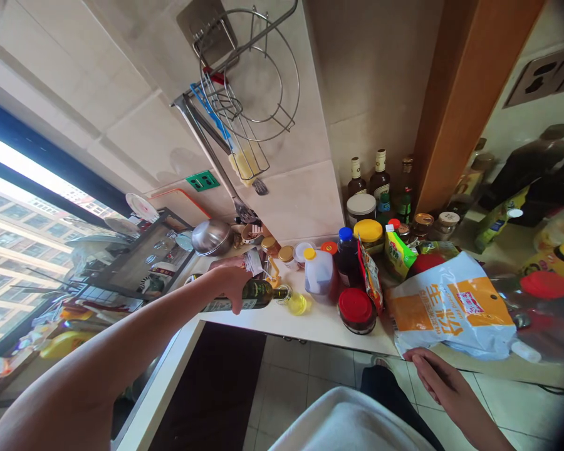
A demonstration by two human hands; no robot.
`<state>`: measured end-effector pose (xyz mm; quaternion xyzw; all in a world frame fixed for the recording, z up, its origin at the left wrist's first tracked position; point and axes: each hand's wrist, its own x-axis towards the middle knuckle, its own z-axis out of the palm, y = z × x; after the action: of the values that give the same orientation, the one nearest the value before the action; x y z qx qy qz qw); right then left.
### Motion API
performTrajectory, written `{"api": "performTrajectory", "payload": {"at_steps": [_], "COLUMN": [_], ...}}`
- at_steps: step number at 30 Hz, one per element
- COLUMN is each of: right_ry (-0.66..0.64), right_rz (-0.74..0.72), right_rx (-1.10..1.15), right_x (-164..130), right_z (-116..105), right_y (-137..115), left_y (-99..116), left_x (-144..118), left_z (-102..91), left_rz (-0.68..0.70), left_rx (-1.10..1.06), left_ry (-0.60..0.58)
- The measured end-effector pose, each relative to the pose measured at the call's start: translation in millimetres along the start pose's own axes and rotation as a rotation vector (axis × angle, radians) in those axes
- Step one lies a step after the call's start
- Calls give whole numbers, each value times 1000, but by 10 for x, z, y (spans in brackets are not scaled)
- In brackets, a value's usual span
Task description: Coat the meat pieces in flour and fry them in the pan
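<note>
My left hand (232, 285) is wrapped round a dark green glass bottle (259, 294), which is tipped onto its side with its neck pointing right. The bottle's mouth is at the rim of a small clear glass (299, 305) holding yellow liquid. Whether liquid is flowing cannot be made out. My right hand (436, 379) is at the counter's front edge, thumb and fingers closed together. Its fingertips are by the lower left corner of a white and orange plastic bag (451, 307); whether they grip it is unclear.
Right of the glass stand a plastic jug with a yellow cap (320, 275), a blue-capped bottle (348, 257) and a red-lidded jar (356, 309). A steel bowl (212, 237) is farther left. Wire racks and utensils (211, 150) hang on the wall above the white counter (244, 317).
</note>
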<state>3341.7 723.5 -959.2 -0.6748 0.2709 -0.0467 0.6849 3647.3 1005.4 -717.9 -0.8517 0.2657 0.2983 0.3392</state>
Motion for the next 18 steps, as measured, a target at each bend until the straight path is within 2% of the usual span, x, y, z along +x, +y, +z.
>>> {"api": "performTrajectory", "payload": {"at_steps": [8, 11, 14, 18], "right_ry": [-84, -127, -253, -571], "right_rz": [8, 9, 32, 31], "right_rx": [40, 48, 92, 145], "right_x": [48, 59, 70, 142], "right_z": [35, 115, 377, 1065], "right_y": [38, 23, -80, -387], "left_y": [-36, -46, -51, -40], "left_x": [-65, -92, -115, -142], "left_z": [9, 15, 22, 27], "left_rz": [-13, -18, -24, -28], "left_rx": [-1, 4, 9, 23], "left_ry": [-5, -9, -15, -18]}}
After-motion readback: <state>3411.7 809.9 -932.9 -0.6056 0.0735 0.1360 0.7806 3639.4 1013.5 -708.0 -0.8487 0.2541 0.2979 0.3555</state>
